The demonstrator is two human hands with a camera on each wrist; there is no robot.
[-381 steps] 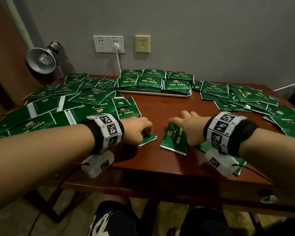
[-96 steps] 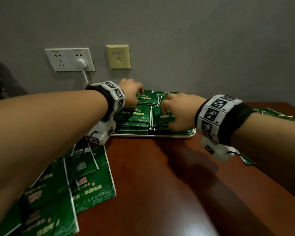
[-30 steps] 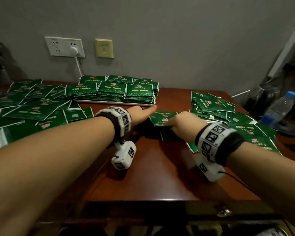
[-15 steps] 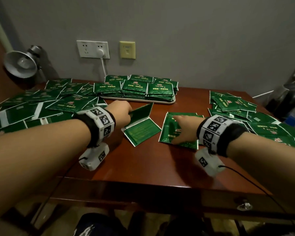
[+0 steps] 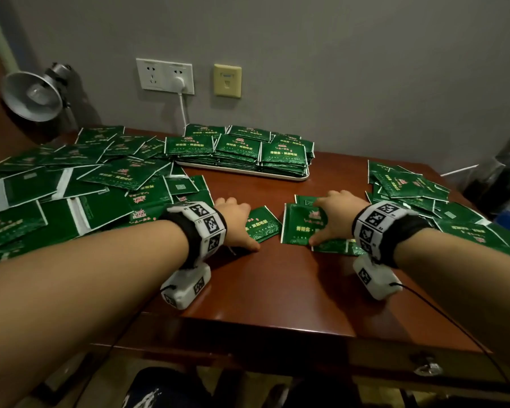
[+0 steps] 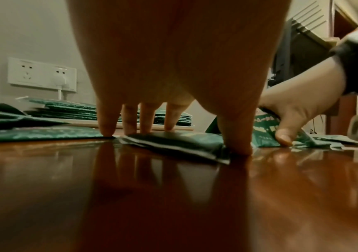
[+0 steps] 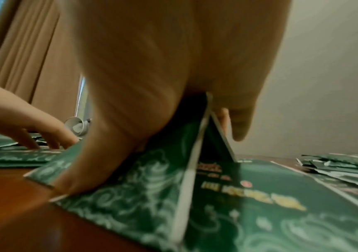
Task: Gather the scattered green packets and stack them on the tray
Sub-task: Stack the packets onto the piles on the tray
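1. A grey wall (image 5: 336, 69) stands behind a reddish-brown desk (image 5: 277, 284)
2. Loose green packets (image 5: 80, 184) cover the desk's left and right sides
3. A white tray (image 5: 242, 172) near the wall carries stacked packets
4. The left hand (image 5: 233, 222) presses spread fingertips (image 6: 107, 129) on a small packet (image 5: 261, 223) lying flat
5. The right hand (image 5: 333, 216) pinches a tilted packet (image 7: 152, 179) between thumb and fingers
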